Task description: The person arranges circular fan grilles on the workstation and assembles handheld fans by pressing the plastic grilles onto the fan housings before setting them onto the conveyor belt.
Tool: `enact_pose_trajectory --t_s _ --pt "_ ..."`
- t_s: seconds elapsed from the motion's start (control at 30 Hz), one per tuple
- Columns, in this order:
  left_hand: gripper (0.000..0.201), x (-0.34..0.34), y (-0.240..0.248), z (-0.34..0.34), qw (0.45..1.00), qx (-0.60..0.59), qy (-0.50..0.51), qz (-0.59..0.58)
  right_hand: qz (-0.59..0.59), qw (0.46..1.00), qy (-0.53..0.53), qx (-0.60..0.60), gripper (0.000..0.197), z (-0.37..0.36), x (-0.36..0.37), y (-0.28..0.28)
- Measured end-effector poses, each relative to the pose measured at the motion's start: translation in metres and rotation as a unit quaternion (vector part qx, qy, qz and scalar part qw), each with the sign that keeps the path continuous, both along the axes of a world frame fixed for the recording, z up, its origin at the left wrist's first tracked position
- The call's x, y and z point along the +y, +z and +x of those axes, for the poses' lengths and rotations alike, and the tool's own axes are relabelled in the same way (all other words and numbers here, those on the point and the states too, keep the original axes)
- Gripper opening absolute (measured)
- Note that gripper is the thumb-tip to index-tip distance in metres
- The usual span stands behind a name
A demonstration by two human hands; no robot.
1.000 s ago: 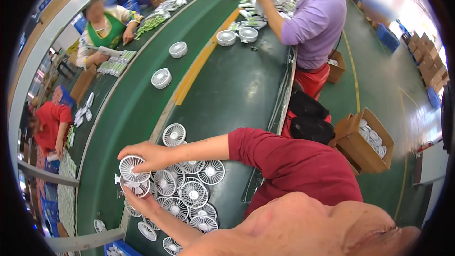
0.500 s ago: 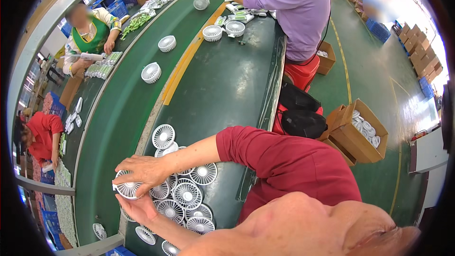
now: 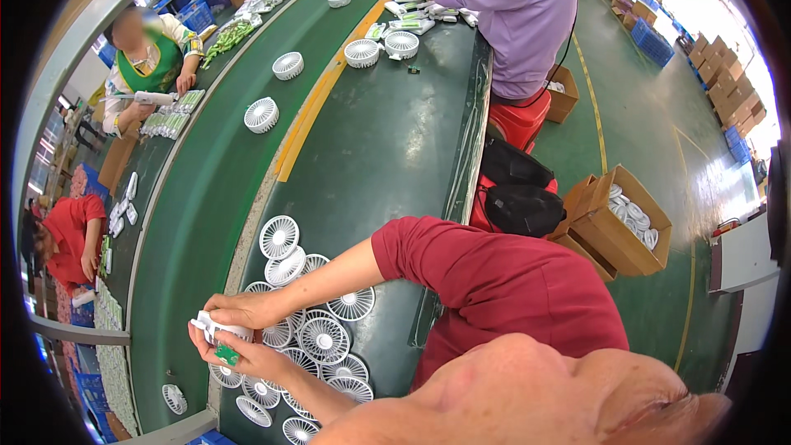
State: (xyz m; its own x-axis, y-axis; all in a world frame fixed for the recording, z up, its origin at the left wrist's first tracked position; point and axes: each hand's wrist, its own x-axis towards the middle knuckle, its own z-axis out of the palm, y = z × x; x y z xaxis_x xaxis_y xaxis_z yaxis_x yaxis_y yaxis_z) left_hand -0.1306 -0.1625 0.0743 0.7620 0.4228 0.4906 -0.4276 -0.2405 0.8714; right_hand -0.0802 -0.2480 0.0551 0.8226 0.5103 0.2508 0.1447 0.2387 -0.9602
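A white round fan head [image 3: 224, 330] is between my two hands, turned so its side and back edge show. My left hand [image 3: 247, 360] cups it from below, fingers curled around its near side. From above, my right hand [image 3: 245, 311] grips it with bent fingers. A small green circuit board [image 3: 227, 354] shows by my left fingers; whether it is joined to the fan head, I cannot tell. Under and beside my forearms lies a loose pile of white fan grilles [image 3: 325, 340], partly hidden by my arms. One grille [image 3: 279, 236] rests at the pile's far end.
A green conveyor belt [image 3: 210, 198] runs along the table [image 3: 387, 148], carrying several white fan heads [image 3: 262, 115]. Co-workers in purple [image 3: 527, 8], green [image 3: 148, 58] and red [image 3: 74, 239] sit or stand around. Cardboard boxes [image 3: 618, 227] are on the floor at right.
The fan head between my hands has turned from grille-up onto its side, and a green board has come into sight. The purple-sleeved co-worker's hand has left the belt for the pile.
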Motion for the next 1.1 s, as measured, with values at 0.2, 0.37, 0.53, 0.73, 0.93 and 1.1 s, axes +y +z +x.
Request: enact_pose_trajectory --t_s 0.2,0.37,0.53,0.73,0.93,1.1 --pt "0.040 0.032 -0.012 0.016 0.990 0.040 -0.048 -0.122 -0.036 0.986 0.000 -0.162 0.076 0.002 0.003 -0.006" --pt "0.042 0.026 -0.018 0.016 0.946 0.058 -0.133 -0.289 -0.015 0.948 -0.103 -0.300 0.078 0.000 0.020 -0.021" --pt "0.037 0.007 -0.022 0.012 0.996 -0.023 0.023 -0.080 0.032 0.975 -0.081 -0.206 0.069 -0.005 0.021 -0.015" --pt "0.039 0.027 -0.037 0.025 0.995 0.061 0.005 0.081 -0.039 0.985 -0.039 -0.164 0.046 0.035 0.009 -0.021" --pt "0.030 0.038 0.015 -0.008 0.981 0.020 -0.191 -0.010 -0.222 0.804 -0.447 -0.323 0.060 0.142 -0.062 -0.055" --pt "0.017 0.049 0.070 -0.060 0.905 -0.182 -0.355 -0.148 -0.339 0.790 -0.412 -0.302 0.069 0.150 -0.130 -0.087"
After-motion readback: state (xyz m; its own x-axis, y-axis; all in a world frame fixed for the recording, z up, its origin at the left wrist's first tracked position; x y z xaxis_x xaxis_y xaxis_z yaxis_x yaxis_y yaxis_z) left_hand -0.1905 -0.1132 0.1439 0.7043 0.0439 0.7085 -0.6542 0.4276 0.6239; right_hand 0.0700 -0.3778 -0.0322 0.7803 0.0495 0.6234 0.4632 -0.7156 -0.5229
